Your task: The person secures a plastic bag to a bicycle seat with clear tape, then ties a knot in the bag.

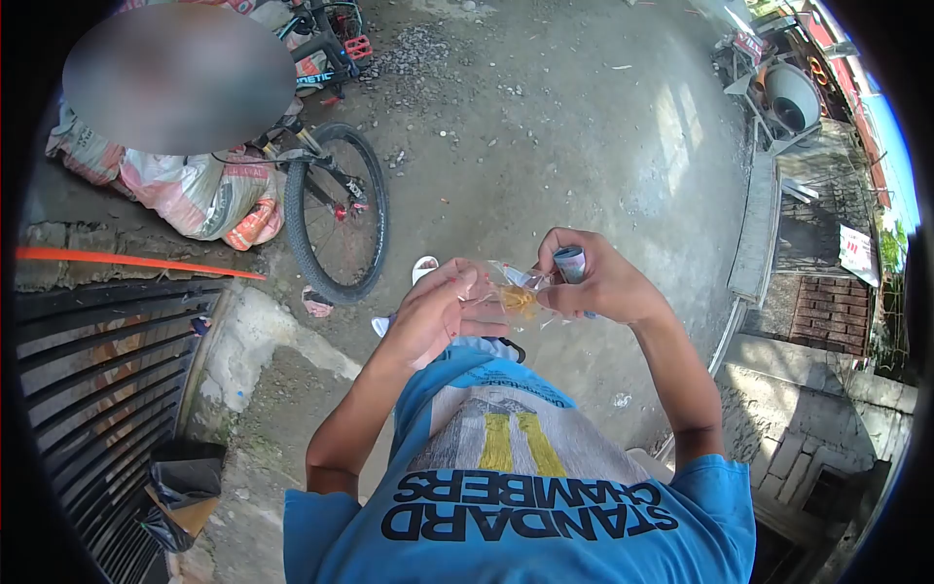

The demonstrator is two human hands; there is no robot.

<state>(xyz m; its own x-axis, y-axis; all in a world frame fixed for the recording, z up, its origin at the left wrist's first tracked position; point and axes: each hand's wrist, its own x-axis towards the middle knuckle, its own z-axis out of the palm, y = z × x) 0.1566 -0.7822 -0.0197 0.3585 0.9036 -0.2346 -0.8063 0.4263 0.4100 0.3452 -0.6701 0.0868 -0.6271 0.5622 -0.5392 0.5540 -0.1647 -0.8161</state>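
A clear plastic bag [518,297] with a yellow, strand-like bundle in it stretches between my two hands, in front of my chest. My left hand [443,310] holds the bag's left side, thumb over it and fingers lying behind. The bag's other side is pinched in my right hand [601,282]. Curled inside the same right hand is a small cylinder [571,263] with a dark end and a pale printed side; its exact kind I cannot make out. My blue printed T-shirt [525,496] shows below.
A bicycle [336,214] stands ahead on the left beside stuffed sacks [195,195]. A dark metal grille [107,370] runs along the left, with a black bag [185,477] near it. A cement mixer [790,97] stands far right, past a concrete ledge [754,224].
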